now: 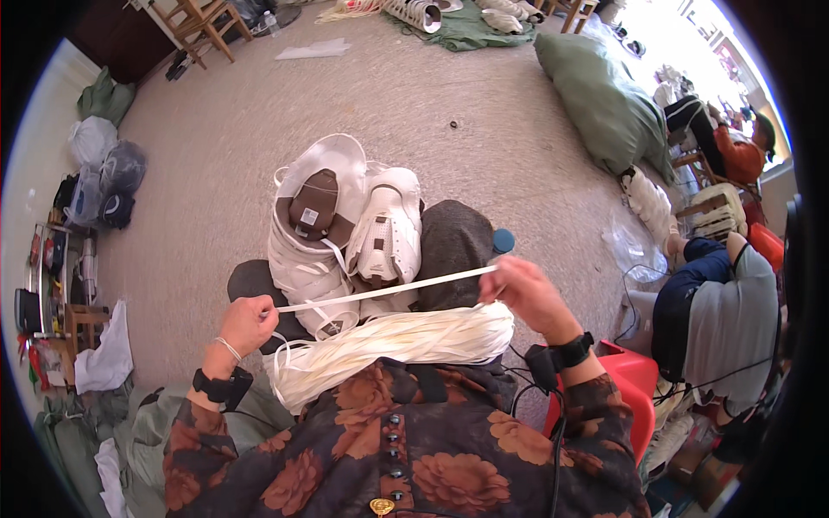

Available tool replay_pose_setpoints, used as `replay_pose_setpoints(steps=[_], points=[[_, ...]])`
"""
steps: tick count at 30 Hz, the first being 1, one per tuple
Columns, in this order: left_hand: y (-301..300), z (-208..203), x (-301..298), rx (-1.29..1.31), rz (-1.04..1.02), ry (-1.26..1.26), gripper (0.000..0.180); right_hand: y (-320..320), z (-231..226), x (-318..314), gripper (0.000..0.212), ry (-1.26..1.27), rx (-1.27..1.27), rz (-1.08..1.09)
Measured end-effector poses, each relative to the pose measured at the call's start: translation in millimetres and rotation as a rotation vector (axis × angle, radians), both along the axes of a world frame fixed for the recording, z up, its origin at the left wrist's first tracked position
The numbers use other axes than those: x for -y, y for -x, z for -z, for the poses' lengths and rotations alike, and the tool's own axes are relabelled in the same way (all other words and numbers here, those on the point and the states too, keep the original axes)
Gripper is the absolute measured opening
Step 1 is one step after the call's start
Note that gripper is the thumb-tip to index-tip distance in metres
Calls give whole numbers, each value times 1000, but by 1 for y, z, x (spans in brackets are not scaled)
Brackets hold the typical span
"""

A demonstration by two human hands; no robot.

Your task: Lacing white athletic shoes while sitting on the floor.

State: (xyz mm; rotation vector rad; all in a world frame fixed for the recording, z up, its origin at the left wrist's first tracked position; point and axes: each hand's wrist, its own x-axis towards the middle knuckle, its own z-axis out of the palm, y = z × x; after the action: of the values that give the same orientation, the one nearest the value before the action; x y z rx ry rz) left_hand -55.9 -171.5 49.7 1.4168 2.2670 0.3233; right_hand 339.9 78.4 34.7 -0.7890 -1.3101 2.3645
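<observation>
A white lace [389,289] is held stretched nearly straight between the two hands, above the lap. Its long axis is laid side to side, across the body, with the right end set a little higher in the view than the left. One end is gripped in the closed fingers of the left hand [248,324]; the other is pinched between the narrowed fingers of the right hand [527,292].

Just below the lace in the view, a thick bundle of pale laces [406,339] is laid across the lap, roughly along the same axis. Its right end is just beside the right hand; whether the two are touching cannot be told.

On the far side, a white shoe upper with a brown lining [298,259] and a second white upper [401,194] are seen side by side, pointing away from the body, so that their near ends are crossed by the lace almost at right angles. The left hand is nearer to them; the right is set apart, close to a dark-clad knee [453,246].
</observation>
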Motion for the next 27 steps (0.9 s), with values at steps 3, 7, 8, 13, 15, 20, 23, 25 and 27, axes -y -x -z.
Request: replay_pose_setpoints(steps=[3, 7, 8, 13, 15, 20, 23, 25, 27], points=[[-1, 2, 6, -97, 26, 111, 17, -9, -2, -13, 29, 227, -150, 329], [-5, 6, 11, -213, 181, 286, 17, -20, 5, -34, 31, 390, -415, 565], [-8, 5, 11, -223, 269, 363, 17, -24, 17, -42, 33, 392, -536, 445], [-45, 7, -31, -89, 514, 59, 18, 10, 34, -38, 21, 24, -67, 376], [-75, 3, -79, 48, 406, -177, 22, 49, 15, -28, 16, -98, 116, 271], [-117, 60, -158, 114, 74, -372, 27, 104, 8, -29, 25, -187, -2, 105], [-128, 72, -161, 86, -26, -344, 32, 112, 23, -25, 25, -129, -1, 99], [-135, 76, -154, 112, 4, -312, 29, 108, 46, -18, 21, -152, 145, -1], [-135, 78, -151, 135, 4, -325, 28, 110, 54, -11, 17, -224, 226, -9]])
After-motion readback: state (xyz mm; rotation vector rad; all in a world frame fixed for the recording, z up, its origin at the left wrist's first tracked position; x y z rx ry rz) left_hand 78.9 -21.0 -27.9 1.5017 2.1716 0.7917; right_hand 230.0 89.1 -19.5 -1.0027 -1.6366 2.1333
